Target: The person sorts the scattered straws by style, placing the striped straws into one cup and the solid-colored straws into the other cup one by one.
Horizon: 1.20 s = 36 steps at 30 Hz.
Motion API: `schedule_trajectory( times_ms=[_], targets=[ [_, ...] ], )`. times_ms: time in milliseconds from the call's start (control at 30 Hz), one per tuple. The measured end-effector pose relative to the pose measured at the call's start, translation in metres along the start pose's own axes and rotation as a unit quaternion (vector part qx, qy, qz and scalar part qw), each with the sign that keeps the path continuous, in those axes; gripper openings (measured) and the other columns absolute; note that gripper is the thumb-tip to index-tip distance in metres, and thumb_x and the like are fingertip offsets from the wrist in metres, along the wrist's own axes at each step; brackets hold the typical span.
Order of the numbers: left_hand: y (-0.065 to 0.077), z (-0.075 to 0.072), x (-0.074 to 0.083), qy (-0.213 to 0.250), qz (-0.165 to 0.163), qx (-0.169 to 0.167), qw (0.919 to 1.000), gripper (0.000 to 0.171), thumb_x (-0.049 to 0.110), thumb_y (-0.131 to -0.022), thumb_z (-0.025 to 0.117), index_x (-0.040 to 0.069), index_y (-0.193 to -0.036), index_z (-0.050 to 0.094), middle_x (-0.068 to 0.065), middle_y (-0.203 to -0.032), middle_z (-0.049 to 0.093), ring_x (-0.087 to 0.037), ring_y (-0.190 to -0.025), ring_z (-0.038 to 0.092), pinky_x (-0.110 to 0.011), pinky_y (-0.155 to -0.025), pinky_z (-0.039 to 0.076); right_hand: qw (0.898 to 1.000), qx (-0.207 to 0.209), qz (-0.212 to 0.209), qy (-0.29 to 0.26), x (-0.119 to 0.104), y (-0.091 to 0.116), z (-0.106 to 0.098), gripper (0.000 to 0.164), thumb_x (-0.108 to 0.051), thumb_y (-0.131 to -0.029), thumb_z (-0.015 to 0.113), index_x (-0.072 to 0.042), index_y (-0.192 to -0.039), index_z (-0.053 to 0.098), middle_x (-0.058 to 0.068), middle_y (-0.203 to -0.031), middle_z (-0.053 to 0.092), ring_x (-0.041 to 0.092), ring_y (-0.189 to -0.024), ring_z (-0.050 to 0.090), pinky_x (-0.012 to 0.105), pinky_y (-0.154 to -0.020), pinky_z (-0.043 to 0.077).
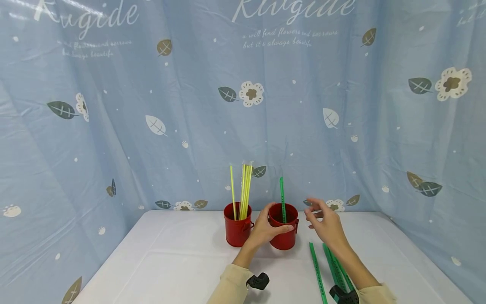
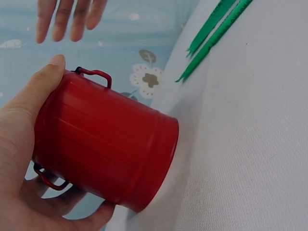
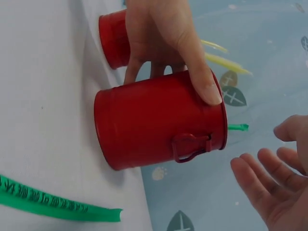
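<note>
My left hand grips a red metal bucket that stands upright on the table, its thumb along the near rim and the other fingers round the side. Inside this bucket one slim green stick with dark printing, like a wrapped straw, leans up past the rim. To the right of the rim hovers my right hand, fingers loosely bent and apart, nothing between them. In the right wrist view the right hand is apart from the bucket. Its small side handle faces that camera.
Left of the held bucket stands a second red bucket with several yellow sticks in it, some in clear wrapping. Several more green sticks lie on the white table below my right forearm. A blue printed curtain hangs behind.
</note>
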<state>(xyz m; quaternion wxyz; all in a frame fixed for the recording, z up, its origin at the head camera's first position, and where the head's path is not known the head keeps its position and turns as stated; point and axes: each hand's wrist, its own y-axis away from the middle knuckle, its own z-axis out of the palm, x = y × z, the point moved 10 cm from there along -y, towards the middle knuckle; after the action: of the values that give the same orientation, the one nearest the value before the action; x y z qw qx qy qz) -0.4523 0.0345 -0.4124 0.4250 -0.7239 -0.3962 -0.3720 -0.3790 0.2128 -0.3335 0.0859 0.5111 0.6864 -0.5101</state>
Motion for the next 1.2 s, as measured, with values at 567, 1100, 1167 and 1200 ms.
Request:
schedule_trajectory(
  times_ms=[567, 1100, 1167, 1200],
  targets=[
    [-0.001, 0.001, -0.001, -0.003, -0.001, -0.003, 1.0000, 0.092, 0.045, -0.078, 0.079, 0.021, -0.152, 0.030, -0.001, -0.146, 0.047, -0.022, -0.133, 0.044, -0.043, -0.096, 0.054, 0.993, -0.079, 0.074, 0.053, 0.023, 0.007, 0.001, 0.045, -0.028, -0.095, 0.066, -0.004, -0.131, 0.055, 0.012, -0.099, 0.067, 0.015, -0.074, 0.069, 0.021, -0.056, 0.056],
    [0.000, 0.001, -0.001, 0.003, -0.004, -0.002, 1.0000, 0.092, 0.045, -0.078, 0.080, 0.022, -0.152, 0.031, -0.002, -0.146, 0.046, -0.024, -0.134, 0.043, -0.045, -0.095, 0.055, 0.966, -0.184, 0.159, 0.084, 0.048, 0.022, 0.023, 0.067, -0.038, -0.090, 0.069, 0.001, -0.139, 0.045, 0.010, -0.095, 0.064, 0.018, -0.067, 0.065, 0.029, -0.057, 0.058],
    [0.000, 0.001, -0.001, 0.003, -0.006, -0.001, 1.0000, 0.092, 0.045, -0.078, 0.080, 0.021, -0.152, 0.030, -0.002, -0.146, 0.046, -0.024, -0.134, 0.043, -0.045, -0.095, 0.055, 0.959, -0.203, 0.176, 0.089, 0.051, 0.025, 0.026, 0.070, -0.040, -0.090, 0.069, 0.002, -0.140, 0.043, 0.010, -0.091, 0.064, 0.017, -0.061, 0.063, 0.030, -0.056, 0.057],
    [0.000, 0.001, -0.001, 0.004, -0.006, -0.002, 1.0000, 0.092, 0.045, -0.078, 0.080, 0.021, -0.152, 0.030, -0.002, -0.147, 0.046, -0.024, -0.134, 0.043, -0.045, -0.096, 0.054, 0.955, -0.213, 0.184, 0.091, 0.053, 0.027, 0.028, 0.072, -0.041, -0.090, 0.069, 0.003, -0.140, 0.042, 0.009, -0.088, 0.063, 0.017, -0.059, 0.062, 0.030, -0.056, 0.056]
  ],
)
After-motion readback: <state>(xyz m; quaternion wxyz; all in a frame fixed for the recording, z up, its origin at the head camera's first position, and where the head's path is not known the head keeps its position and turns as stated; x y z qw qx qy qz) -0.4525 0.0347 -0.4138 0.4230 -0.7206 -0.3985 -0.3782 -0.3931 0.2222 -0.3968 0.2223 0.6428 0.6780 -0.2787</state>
